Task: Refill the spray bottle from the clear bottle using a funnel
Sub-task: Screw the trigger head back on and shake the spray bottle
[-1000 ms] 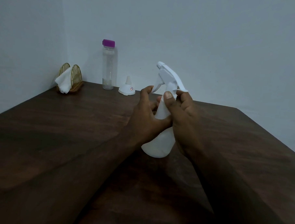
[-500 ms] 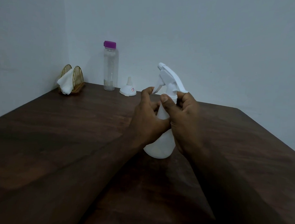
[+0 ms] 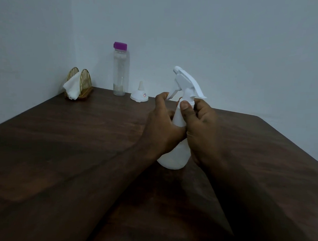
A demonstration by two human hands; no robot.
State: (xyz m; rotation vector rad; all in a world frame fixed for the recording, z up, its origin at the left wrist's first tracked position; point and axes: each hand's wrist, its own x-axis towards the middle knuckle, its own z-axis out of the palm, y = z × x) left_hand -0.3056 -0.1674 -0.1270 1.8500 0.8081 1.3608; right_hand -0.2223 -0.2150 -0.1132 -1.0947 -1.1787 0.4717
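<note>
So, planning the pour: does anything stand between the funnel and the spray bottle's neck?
Yes: the trigger head sits on the neck of the spray bottle, gripped by the right hand. The funnel rests apart, at the back of the table.

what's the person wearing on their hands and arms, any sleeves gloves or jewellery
Nothing worn shows. The left hand and right hand are ungloved, with no ring or watch visible in the dim light. The left forearm and right forearm are bare to the frame's edge, no sleeve showing.
</note>
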